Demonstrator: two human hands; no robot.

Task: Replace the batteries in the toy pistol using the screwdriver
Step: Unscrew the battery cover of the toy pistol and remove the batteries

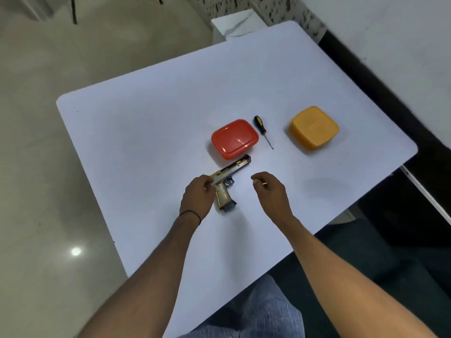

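While the gold-and-black plastic toy pistol point(227, 184) lies flat on its side on the white table point(146, 142), muzzle pointing toward the red lidded plastic box point(234, 139) just beyond it, the person's left hand point(199, 195) rests against the rear of the slide and upper grip, fingers curled loosely around that end, seemingly to steady or turn the toy rather than lift it. The right hand point(269, 189) hovers just beside the trigger area, apart from the pistol, its fingers half curled with thumb and forefinger close together; a small pale glint shows at the fingertips, too tiny to say whether anything is pinched there. The black-and-yellow-handled screwdriver point(263, 131) lies untouched between the red box and the orange lidded plastic box point(314, 128), likely set within easy reach for the screw still to come
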